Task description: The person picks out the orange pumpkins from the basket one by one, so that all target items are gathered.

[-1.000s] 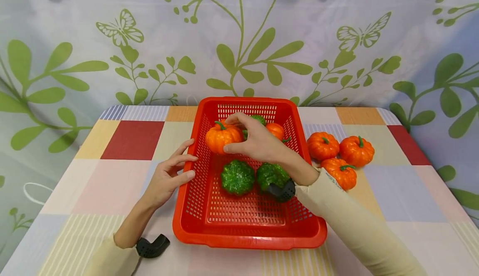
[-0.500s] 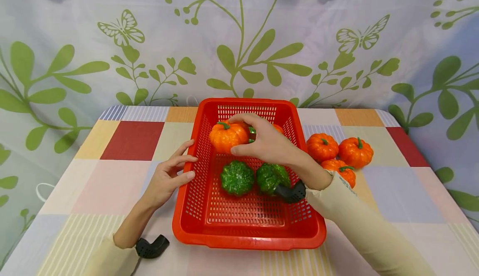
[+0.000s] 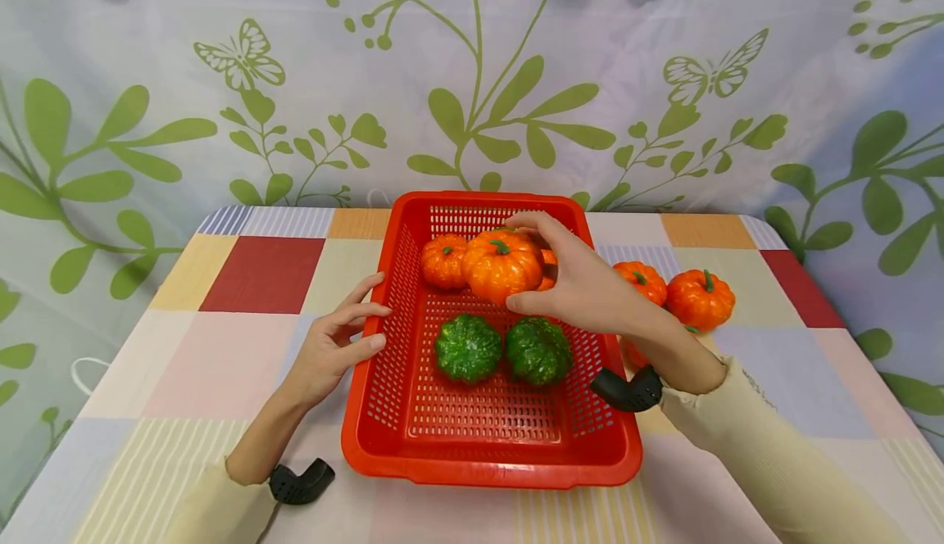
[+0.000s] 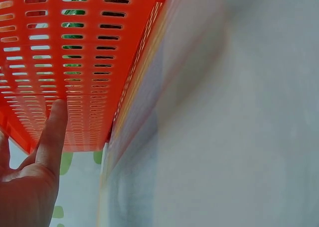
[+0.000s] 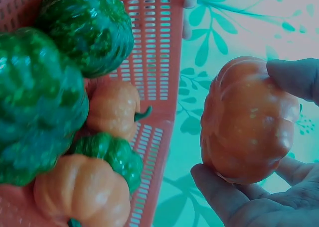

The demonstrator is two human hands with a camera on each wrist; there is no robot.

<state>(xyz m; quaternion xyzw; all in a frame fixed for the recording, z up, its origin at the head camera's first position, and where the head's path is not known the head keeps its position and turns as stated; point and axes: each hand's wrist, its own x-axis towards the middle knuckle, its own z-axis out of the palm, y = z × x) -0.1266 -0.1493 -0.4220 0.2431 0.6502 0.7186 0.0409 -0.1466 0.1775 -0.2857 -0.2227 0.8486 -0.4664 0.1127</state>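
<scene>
Looks partway: left hand [image 3: 335, 354] (relaxed) touches red basket [image 3: 483, 472], right hand [image 3: 590, 282] gripping orange pumpkin [image 3: 501, 267], three pumpkins [image 3: 701, 300] right of it, green ones [image 3: 467, 349] inside

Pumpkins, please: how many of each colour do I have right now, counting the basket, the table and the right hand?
Orange pumpkins: 6 (3 on the table, 2 in the red basket, 1 held in the right hand)
Green pumpkins: 3 (all in the basket)
Total: 9
</scene>
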